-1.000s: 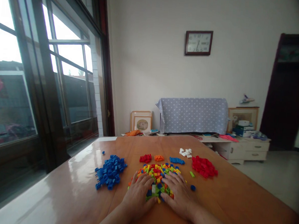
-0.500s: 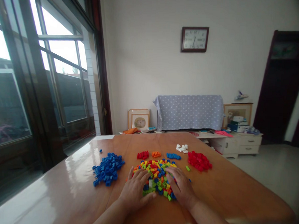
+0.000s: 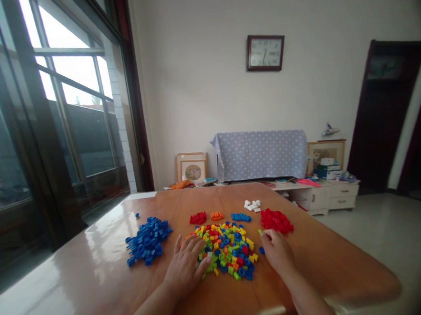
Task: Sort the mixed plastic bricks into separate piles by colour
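Observation:
A mixed pile of small plastic building bricks (image 3: 231, 248) in yellow, green, red, orange and blue lies in front of me. My left hand (image 3: 186, 263) rests at the pile's left edge, fingers spread and nothing gripped. To the right of the pile, my right hand (image 3: 278, 251) has thumb and fingers pinched at a small light green brick (image 3: 259, 232), whose end sticks out past the fingertips. A blue piece (image 3: 262, 250) sits just below those fingers. Beyond the right hand is a heap of red bricks (image 3: 276, 220).
Blue bricks (image 3: 149, 240) are heaped on the left, with one stray blue piece (image 3: 137, 215) behind. Rows of red (image 3: 198, 217), orange (image 3: 216, 216) and blue bricks (image 3: 240, 217) lie behind the pile; white bricks (image 3: 252, 205) are farther back. All are on a wooden table (image 3: 93, 264).
My right hand has left the mixed pile, moving right, and its fingers have closed at the light green brick. My left hand stays by the pile. The view has turned slightly right.

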{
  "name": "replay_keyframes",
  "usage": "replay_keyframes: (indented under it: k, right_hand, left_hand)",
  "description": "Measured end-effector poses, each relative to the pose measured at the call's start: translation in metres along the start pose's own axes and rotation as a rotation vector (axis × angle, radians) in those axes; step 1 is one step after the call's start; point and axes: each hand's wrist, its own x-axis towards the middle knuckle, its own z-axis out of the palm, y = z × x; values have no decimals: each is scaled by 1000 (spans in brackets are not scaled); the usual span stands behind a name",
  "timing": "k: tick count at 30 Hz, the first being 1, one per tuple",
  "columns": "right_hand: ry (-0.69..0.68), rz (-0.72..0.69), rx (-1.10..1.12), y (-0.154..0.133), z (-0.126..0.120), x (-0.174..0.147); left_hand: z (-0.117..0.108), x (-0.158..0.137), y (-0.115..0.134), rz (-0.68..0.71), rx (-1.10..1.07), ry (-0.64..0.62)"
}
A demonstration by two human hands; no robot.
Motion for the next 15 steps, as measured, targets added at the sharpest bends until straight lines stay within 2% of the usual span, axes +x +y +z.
replay_keyframes:
  k: [4,6,11,15]
  right_hand:
    - [-178,-53,-258,8,8,-8]
    - [-234,-81,-312,12,13,-8]
    - [-283,-121,-289,13,16,4]
    - [-264,-105,-204,-1,15,21]
  left_hand:
    - [2,0,-2,-16,-8,13]
    - [1,-1,-2,-22,-16,19]
    - [1,-1,-3,-33,-38,51]
    - [2,-1,-6,-46,-56,74]
